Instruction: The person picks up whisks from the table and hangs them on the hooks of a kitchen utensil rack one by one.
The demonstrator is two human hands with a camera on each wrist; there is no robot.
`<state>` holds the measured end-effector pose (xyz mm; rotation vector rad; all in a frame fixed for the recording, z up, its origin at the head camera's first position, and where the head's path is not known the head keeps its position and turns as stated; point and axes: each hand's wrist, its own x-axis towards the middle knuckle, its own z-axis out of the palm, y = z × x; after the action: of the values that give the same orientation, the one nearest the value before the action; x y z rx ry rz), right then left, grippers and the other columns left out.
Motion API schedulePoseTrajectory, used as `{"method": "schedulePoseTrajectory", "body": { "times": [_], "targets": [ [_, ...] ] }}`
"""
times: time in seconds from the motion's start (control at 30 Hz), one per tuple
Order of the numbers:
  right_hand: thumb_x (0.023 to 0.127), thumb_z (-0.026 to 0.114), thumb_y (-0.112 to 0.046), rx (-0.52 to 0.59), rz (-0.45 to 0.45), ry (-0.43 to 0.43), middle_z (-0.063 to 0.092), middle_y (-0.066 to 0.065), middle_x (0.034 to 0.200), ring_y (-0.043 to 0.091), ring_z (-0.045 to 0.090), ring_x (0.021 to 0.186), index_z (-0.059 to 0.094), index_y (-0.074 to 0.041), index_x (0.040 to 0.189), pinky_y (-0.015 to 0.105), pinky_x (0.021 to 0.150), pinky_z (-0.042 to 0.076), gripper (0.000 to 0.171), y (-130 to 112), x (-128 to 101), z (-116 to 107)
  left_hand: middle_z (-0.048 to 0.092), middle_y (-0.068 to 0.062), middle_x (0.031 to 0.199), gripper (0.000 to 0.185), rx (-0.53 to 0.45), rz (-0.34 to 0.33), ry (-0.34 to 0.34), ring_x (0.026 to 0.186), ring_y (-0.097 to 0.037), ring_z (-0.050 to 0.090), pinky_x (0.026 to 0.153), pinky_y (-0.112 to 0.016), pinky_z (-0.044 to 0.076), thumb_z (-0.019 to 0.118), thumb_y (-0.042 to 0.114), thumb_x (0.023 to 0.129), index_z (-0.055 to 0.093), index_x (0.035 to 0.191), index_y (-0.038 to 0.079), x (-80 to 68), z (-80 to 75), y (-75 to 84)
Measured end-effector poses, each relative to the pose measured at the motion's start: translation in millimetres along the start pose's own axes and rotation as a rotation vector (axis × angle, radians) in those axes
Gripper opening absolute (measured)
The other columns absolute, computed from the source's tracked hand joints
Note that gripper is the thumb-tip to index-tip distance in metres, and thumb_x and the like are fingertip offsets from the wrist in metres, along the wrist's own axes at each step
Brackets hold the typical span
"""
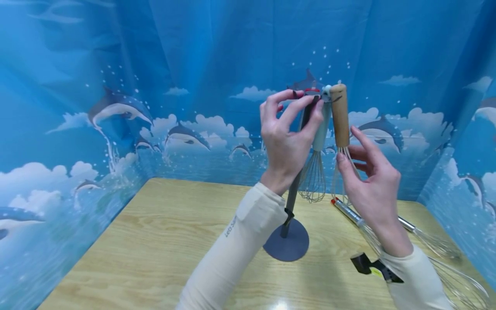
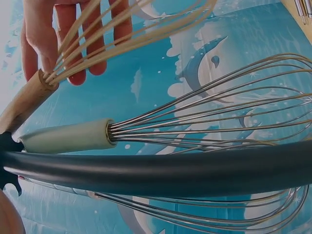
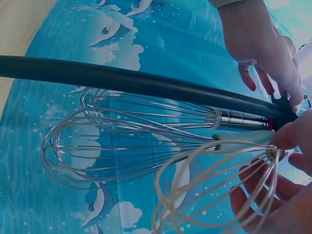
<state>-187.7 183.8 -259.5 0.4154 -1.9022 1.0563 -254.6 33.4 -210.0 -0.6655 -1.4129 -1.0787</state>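
Note:
A dark stand (image 1: 293, 198) with a round base (image 1: 286, 247) rises from the table. At its top, my left hand (image 1: 288, 135) pinches the dark head between thumb and fingers. A whisk with a wooden handle (image 1: 340, 116) hangs at the right of the head, wires down. My right hand (image 1: 372, 185) holds this whisk where handle meets wires, thumb in front and fingers behind. Beside it hangs a whisk with a pale green handle (image 2: 70, 136). A third whisk with a shiny metal handle (image 3: 241, 119) hangs beyond the pole in the right wrist view.
Right of the stand, several whisks lie on the wooden table (image 1: 155, 241): one has a silver handle with a red end (image 1: 346, 211), another a plain silver handle (image 1: 407, 224). A blue dolphin-print curtain (image 1: 217, 86) surrounds the table's back and sides.

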Motion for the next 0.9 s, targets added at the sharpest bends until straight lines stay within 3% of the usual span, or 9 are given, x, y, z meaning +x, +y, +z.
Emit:
{"method": "schedulePoseTrajectory", "body": {
  "times": [0.13,0.2,0.63,0.9],
  "targets": [
    [0.094,0.067,0.0,-0.038,-0.018,-0.016,0.074,0.016,0.107,-0.016,0.061,0.097,0.058,-0.023,0.146,0.004,0.085,0.048,0.058,1,0,-4,0.066,-0.017,0.119,0.023,-0.007,0.003,-0.003,0.116,-0.027,0.055,0.099,-0.023,0.044,0.079,0.017,0.09,0.078,0.108,0.003,-0.4,0.3,-0.5],
    [0.094,0.066,0.001,-0.059,-0.032,-0.018,0.073,0.023,0.109,-0.018,0.059,0.099,0.059,-0.023,0.146,0.003,0.085,0.046,0.057,1,2,-7,0.066,-0.017,0.119,0.023,-0.009,0.004,-0.003,0.116,-0.027,0.055,0.1,-0.023,0.044,0.079,0.017,0.09,0.078,0.108,0.003,-0.4,0.4,-0.8],
    [0.094,0.064,0.001,-0.135,-0.06,-0.014,0.074,0.02,0.117,-0.023,0.054,0.102,0.061,-0.029,0.143,0.0,0.086,0.042,0.058,4,9,-17,0.065,-0.018,0.12,0.024,-0.016,-0.005,-0.007,0.116,-0.029,0.055,0.099,-0.023,0.045,0.078,0.016,0.09,0.078,0.109,0.002,-0.9,0.6,-0.3],
    [0.095,0.067,-0.003,-0.087,0.004,-0.079,0.073,0.019,0.12,-0.018,0.059,0.103,0.056,-0.032,0.146,0.003,0.089,0.045,0.06,3,6,-18,0.066,-0.018,0.118,0.024,-0.019,0.004,0.002,0.116,-0.028,0.056,0.1,-0.023,0.045,0.079,0.015,0.089,0.078,0.108,0.002,-0.5,0.8,-1.5]
  ]
}}
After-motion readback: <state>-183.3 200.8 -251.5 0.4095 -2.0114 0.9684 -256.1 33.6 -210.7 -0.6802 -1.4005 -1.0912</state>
